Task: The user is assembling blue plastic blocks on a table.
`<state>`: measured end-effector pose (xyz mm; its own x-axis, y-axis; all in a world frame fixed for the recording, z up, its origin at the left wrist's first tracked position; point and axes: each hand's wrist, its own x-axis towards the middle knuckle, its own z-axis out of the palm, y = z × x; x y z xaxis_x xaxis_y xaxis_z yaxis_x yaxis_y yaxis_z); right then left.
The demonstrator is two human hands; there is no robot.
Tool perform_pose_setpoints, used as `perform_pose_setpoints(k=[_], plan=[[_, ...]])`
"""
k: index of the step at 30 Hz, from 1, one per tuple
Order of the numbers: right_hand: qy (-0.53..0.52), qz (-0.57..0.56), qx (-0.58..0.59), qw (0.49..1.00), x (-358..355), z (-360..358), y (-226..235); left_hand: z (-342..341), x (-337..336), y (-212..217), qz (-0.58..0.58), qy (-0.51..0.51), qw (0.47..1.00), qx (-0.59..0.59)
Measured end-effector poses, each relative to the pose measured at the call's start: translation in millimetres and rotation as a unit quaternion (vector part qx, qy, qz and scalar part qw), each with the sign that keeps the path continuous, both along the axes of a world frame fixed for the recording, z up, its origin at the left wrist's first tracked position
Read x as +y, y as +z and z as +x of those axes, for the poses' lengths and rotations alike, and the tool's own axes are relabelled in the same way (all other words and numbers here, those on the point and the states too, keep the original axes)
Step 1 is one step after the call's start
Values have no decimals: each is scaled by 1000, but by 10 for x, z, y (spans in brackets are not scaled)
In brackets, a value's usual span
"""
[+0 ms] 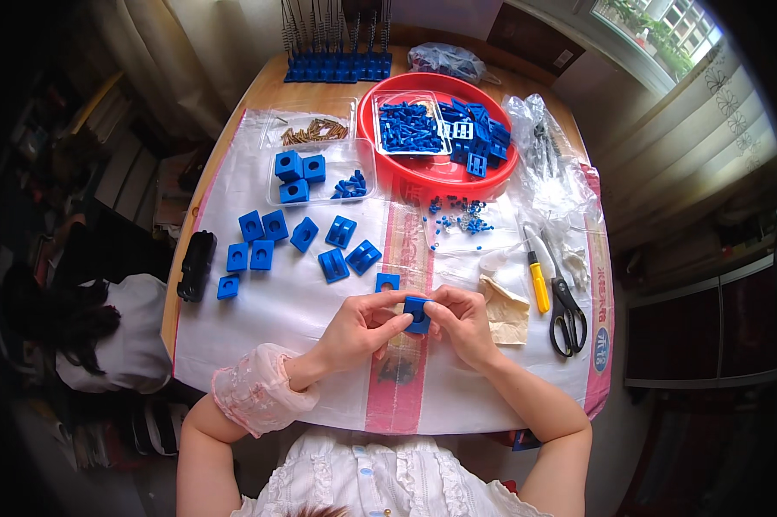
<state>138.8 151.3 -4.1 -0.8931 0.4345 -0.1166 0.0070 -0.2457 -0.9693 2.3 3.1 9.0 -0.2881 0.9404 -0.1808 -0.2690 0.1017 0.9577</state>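
Note:
Between my two hands, above the near middle of the table, is a blue plastic block with a hole point(417, 316). My left hand point(367, 325) pinches its left side with thumb and fingers. On its right side my right hand point(460, 320) grips it the same way. Just beyond the fingers lies another blue block point(387, 282), partly hidden by them. More blue blocks point(262, 254) are spread on the cloth to the left, some with a round hole facing up. Several others point(335, 265) show a slotted side.
A clear plastic box point(367, 189) holds blue blocks and small blue pieces, beside brass-coloured screws point(318, 130). Behind stands a red basin point(509, 172) of blue parts. At right lie a yellow-handled screwdriver point(539, 286), black scissors point(567, 323) and plastic bags point(548, 164). A person point(125, 336) is at left.

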Motion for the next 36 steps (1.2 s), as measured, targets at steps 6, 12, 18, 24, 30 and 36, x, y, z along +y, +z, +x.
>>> perform_pose_setpoints(k=[6,12,18,24,30,36], plan=[[5,10,-1,1000,7,7,-2,-5,-10,59,-1,-7,1000,5],[4,20,-3,1000,1,5,12,5,-6,132,-11,-4,1000,-22],[5,22,1,1000,8,10,-6,4,0,114,-7,-4,1000,-12],[7,12,-2,1000,14,13,-21,-12,-9,72,1,-19,1000,-8],[8,13,4,1000,20,13,-20,-10,-8,22,6,-12,1000,1],[12,21,-3,1000,25,15,-17,-18,-9,74,-4,-19,1000,-5]])
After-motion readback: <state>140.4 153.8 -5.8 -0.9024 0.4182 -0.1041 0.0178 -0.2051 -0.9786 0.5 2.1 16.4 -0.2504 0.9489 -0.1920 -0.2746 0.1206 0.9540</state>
